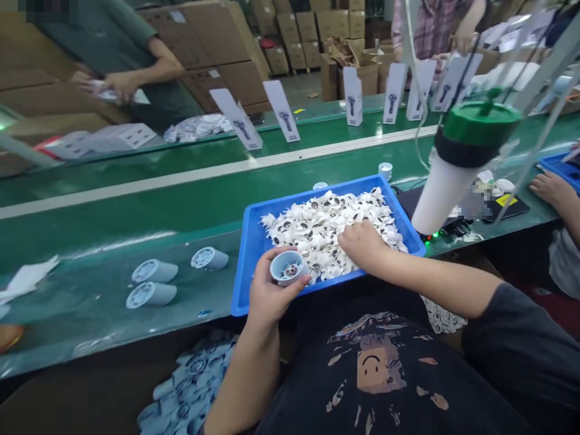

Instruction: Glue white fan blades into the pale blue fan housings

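Observation:
My left hand (pixel 267 293) grips a pale blue round plastic housing (pixel 289 267), open end up, at the near edge of a blue tray (pixel 254 241). The tray holds a heap of small white plastic parts (pixel 326 226). My right hand (pixel 362 244) rests fingers-down in that heap, curled into the parts; what it pinches is hidden. Three more pale blue housings (pixel 154 270) (pixel 151 295) (pixel 209 258) lie on their sides on the green conveyor belt (pixel 136 205) to the left of the tray.
A hanging white and green tool (pixel 457 163) dangles right of the tray. White product boxes (pixel 281 112) stand along the far belt. Another person's hand (pixel 550 187) rests at the right; two people work across the line. More blue housings (pixel 190 386) lie in a bin below.

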The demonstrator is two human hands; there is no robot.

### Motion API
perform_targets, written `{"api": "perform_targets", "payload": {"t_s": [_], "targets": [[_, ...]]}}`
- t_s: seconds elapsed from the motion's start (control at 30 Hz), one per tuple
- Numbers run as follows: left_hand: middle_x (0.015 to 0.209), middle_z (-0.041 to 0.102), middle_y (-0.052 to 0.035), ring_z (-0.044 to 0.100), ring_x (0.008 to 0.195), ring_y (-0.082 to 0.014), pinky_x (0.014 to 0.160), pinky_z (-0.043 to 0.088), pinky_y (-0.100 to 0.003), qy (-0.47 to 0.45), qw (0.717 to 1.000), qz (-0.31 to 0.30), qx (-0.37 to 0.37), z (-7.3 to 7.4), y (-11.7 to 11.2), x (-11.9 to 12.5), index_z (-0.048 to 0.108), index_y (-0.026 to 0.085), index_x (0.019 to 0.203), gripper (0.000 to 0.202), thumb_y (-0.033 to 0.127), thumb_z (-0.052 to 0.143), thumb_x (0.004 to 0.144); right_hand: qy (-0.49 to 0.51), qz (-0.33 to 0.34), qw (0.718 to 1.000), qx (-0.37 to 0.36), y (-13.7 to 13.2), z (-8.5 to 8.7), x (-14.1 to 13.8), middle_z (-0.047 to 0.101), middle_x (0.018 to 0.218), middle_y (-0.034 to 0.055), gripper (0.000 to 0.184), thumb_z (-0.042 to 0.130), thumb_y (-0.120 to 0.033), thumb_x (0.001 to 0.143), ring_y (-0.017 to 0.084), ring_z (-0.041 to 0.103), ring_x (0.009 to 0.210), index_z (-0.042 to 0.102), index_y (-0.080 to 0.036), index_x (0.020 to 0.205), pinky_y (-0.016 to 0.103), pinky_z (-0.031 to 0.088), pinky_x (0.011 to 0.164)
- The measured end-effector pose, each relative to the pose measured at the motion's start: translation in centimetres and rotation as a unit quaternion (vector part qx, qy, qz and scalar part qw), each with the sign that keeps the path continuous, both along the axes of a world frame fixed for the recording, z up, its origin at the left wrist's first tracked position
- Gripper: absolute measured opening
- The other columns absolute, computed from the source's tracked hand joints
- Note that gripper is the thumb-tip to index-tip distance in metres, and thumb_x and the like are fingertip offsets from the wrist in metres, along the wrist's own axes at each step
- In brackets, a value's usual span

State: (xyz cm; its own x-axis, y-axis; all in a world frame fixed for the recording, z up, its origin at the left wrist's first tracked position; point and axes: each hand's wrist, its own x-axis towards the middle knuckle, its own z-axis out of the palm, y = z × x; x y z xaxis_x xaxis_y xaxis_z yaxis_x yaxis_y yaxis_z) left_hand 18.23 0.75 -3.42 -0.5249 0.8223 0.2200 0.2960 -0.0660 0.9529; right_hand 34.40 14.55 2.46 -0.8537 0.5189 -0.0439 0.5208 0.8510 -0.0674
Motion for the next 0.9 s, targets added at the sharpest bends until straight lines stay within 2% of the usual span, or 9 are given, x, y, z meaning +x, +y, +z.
{"api": "perform_targets", "payload": {"t_s": [0.07, 0.13, 0.23, 0.3, 0.43, 0.5, 0.6, 0.67, 0.9], "targets": [[0.127, 0.064, -0.0175, 0.066, 0.110, -0.0317, 0.092, 0.055, -0.043, 0.027, 0.999, -0.035, -0.004, 0.4, -0.3, 0.4, 0.055, 0.019, 0.114, 0.063, 0.047, 0.082, 0.065, 0.058, -0.027, 0.998, -0.019, -0.4, 0.2, 1.1, 0.069, 0.103, 0.0218, 0.026, 0.046, -0.006, 0.088, 0.028, 0.065, 0.096, 0.066, -0.007, 0.103, 0.043, 0.044, 0.083], [0.124, 0.067, -0.0166, 0.066, 0.111, -0.0321, 0.097, 0.053, -0.045, 0.067, 0.994, -0.090, -0.007, 0.8, -0.6, 0.8, 0.057, 0.018, 0.120, 0.059, 0.042, 0.077, 0.070, 0.170, -0.037, 0.976, -0.134, -0.8, -0.3, 2.2, 0.068, 0.106, 0.0152, 0.024, 0.050, -0.019, 0.088, 0.022, 0.064, 0.090, 0.062, -0.013, 0.109, 0.037, 0.046, 0.081], [0.115, 0.071, -0.0125, 0.068, 0.106, -0.0300, 0.096, 0.053, -0.045, 0.148, 0.976, -0.157, -0.022, 1.3, -0.8, 1.8, 0.057, 0.020, 0.124, 0.055, 0.032, 0.071, 0.073, 0.353, -0.039, 0.833, -0.425, -1.4, -2.1, 3.5, 0.066, 0.094, 0.0057, 0.033, 0.054, -0.045, 0.085, 0.014, 0.059, 0.069, 0.057, -0.020, 0.106, 0.028, 0.048, 0.066], [0.117, 0.070, -0.0111, 0.068, 0.105, -0.0289, 0.094, 0.054, -0.044, 0.196, 0.965, -0.170, -0.026, 1.5, -0.7, 2.5, 0.056, 0.021, 0.125, 0.056, 0.030, 0.071, 0.072, 0.393, -0.043, 0.748, -0.533, -1.8, -3.4, 4.0, 0.063, 0.079, 0.0017, 0.039, 0.052, -0.056, 0.083, 0.013, 0.056, 0.060, 0.056, -0.021, 0.100, 0.028, 0.048, 0.059], [0.115, 0.071, -0.0103, 0.068, 0.104, -0.0286, 0.090, 0.054, -0.044, 0.281, 0.944, -0.171, -0.005, 1.5, -0.5, 3.7, 0.054, 0.022, 0.123, 0.055, 0.039, 0.076, 0.076, 0.392, -0.049, 0.713, -0.580, -2.5, -3.9, 4.6, 0.059, 0.072, -0.0014, 0.035, 0.060, -0.053, 0.079, 0.011, 0.054, 0.058, 0.057, -0.022, 0.095, 0.025, 0.046, 0.057], [0.111, 0.072, -0.0100, 0.069, 0.101, -0.0275, 0.088, 0.055, -0.043, 0.316, 0.934, -0.164, 0.011, 1.5, -0.4, 3.9, 0.055, 0.021, 0.120, 0.050, 0.042, 0.075, 0.080, 0.392, -0.034, 0.746, -0.538, -3.0, -3.1, 4.9, 0.061, 0.079, -0.0002, 0.027, 0.065, -0.040, 0.077, 0.010, 0.054, 0.062, 0.061, -0.022, 0.096, 0.025, 0.045, 0.060], [0.110, 0.072, -0.0109, 0.069, 0.100, -0.0264, 0.090, 0.054, -0.044, 0.366, 0.917, -0.154, 0.038, 1.4, -0.3, 4.2, 0.054, 0.020, 0.120, 0.039, 0.038, 0.067, 0.087, 0.351, 0.025, 0.872, -0.340, -3.8, -1.5, 5.2, 0.063, 0.092, 0.0037, 0.020, 0.064, -0.022, 0.080, 0.012, 0.055, 0.071, 0.069, -0.020, 0.099, 0.026, 0.046, 0.066], [0.109, 0.072, -0.0115, 0.069, 0.101, -0.0262, 0.092, 0.054, -0.046, 0.397, 0.904, -0.147, 0.058, 1.4, -0.4, 4.5, 0.053, 0.018, 0.121, 0.034, 0.033, 0.061, 0.090, 0.310, 0.068, 0.924, -0.213, -4.2, -0.9, 5.2, 0.061, 0.092, 0.0054, 0.016, 0.062, -0.018, 0.085, 0.014, 0.055, 0.077, 0.072, -0.019, 0.097, 0.029, 0.046, 0.070], [0.100, 0.072, -0.0116, 0.069, 0.095, -0.0236, 0.090, 0.058, -0.041, 0.447, 0.885, -0.083, 0.099, 1.8, -0.5, 5.4, 0.053, 0.016, 0.118, 0.026, 0.026, 0.054, 0.094, 0.304, 0.129, 0.934, -0.134, -3.8, -1.1, 4.5, 0.050, 0.076, 0.0016, 0.008, 0.069, -0.019, 0.087, 0.013, 0.050, 0.069, 0.076, -0.017, 0.090, 0.026, 0.042, 0.063]]}}
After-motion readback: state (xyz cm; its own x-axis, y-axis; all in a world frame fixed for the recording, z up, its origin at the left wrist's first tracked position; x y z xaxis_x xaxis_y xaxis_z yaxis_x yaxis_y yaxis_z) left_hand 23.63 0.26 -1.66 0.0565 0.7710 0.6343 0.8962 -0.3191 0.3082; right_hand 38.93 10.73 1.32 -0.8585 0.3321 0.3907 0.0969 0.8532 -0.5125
